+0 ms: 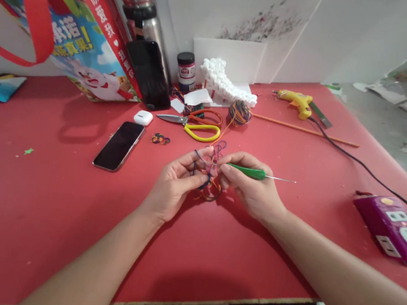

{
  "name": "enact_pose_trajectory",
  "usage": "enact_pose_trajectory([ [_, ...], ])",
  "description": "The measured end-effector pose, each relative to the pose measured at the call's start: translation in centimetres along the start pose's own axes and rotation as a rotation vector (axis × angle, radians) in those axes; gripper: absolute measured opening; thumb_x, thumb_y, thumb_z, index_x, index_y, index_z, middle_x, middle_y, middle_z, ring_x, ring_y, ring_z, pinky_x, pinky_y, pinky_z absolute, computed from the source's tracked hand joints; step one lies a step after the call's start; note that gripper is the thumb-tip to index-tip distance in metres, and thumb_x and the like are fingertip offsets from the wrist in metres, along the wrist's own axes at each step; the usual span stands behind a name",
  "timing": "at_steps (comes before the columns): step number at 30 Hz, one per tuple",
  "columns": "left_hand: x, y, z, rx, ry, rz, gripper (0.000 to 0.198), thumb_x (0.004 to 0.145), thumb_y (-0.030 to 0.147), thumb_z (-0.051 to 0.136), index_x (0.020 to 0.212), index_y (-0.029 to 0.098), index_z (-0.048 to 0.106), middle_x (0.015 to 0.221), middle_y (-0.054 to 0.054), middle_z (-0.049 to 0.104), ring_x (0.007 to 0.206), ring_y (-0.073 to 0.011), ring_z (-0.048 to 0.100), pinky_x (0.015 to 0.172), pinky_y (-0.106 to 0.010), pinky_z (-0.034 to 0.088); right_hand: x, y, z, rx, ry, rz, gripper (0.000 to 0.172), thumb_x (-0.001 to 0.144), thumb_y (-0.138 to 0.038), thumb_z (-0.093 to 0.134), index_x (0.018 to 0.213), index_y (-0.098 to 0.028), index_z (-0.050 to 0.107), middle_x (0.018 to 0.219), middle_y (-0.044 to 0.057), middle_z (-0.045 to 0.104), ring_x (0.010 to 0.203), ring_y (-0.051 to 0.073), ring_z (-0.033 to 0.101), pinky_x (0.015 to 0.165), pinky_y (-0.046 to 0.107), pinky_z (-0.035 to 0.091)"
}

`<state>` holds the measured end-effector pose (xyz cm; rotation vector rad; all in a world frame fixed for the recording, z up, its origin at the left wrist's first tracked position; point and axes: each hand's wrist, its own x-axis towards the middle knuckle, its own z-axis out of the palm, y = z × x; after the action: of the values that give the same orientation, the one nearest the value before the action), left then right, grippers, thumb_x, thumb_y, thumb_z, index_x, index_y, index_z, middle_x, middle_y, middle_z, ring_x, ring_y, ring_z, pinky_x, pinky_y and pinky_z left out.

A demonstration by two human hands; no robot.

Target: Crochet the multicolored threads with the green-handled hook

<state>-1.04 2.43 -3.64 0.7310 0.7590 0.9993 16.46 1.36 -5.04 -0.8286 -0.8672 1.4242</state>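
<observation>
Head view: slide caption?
Left hand pinches multicolored yarn; right hand holds green-handled crochet hook over a red tabletop.

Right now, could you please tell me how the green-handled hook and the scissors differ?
The hook is in the right hand; the scissors lie on the red table. The hook has one green handle, the scissors one orange and one yellow loop. Both have metallic-looking parts.

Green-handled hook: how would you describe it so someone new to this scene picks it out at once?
Start at the red table and find the right hand near its middle. It holds the green-handled hook, whose thin metal shaft juts out to the right. Unlike the scissors beyond, with their orange-red and yellow loops, it has one straight green handle.
</observation>
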Motion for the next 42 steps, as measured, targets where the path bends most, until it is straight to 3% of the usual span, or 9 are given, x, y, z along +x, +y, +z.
enact_pose_trajectory([
  [6,0.0,0.0,0.2,-0.014,0.035,-0.041,0.043,0.071,0.014,0.093,0.112,0.026,0.089,0.092,-0.001,0.084,0.080,-0.0119,0.076,0.075,-0.020,0.059,0.1,-0.1,-0.3,-0.063,-0.013,0.004,0.015,0.080,-0.027,0.091,0.092,-0.019,0.085,0.070,-0.001,0.076,0.055,0.010,0.064,0.055,0.025,0.055],
  [13,0.0,0.2,0.4,0.004,-0.005,-0.031,0.034,0.078,0.017,0.086,0.111,0.024,0.090,0.095,-0.004,0.087,0.080,-0.0124,0.076,0.077,-0.020,0.058,0.2,0.4,-0.8,-0.049,-0.045,-0.048,0.005,0.086,-0.022,0.086,0.091,-0.022,0.087,0.073,-0.001,0.079,0.056,0.009,0.066,0.058,0.023,0.055],
  [18,0.0,0.3,0.2,0.010,-0.009,-0.035,0.036,0.077,0.019,0.086,0.113,0.023,0.089,0.099,-0.005,0.087,0.083,-0.0126,0.077,0.078,-0.018,0.057,0.2,0.3,-0.8,-0.038,-0.070,-0.055,0.008,0.088,-0.018,0.084,0.092,-0.024,0.088,0.073,-0.001,0.080,0.057,0.009,0.067,0.059,0.022,0.055],
  [30,0.1,-0.1,-0.1,0.008,-0.070,-0.035,0.039,0.077,0.018,0.088,0.116,0.023,0.088,0.083,-0.003,0.083,0.077,-0.0122,0.075,0.081,-0.021,0.058,0.0,0.6,-1.2,-0.043,-0.137,-0.061,0.015,0.095,-0.016,0.078,0.098,-0.027,0.088,0.072,-0.003,0.078,0.060,0.008,0.066,0.062,0.022,0.053],
  [42,0.0,0.2,0.2,0.039,-0.085,-0.031,0.033,0.081,0.017,0.081,0.113,0.021,0.088,0.076,-0.003,0.081,0.075,-0.0152,0.073,0.082,-0.026,0.056,-0.2,-0.1,-0.4,-0.061,-0.099,-0.025,0.007,0.087,-0.021,0.086,0.093,-0.022,0.087,0.067,-0.002,0.076,0.057,0.011,0.064,0.058,0.026,0.053],
])
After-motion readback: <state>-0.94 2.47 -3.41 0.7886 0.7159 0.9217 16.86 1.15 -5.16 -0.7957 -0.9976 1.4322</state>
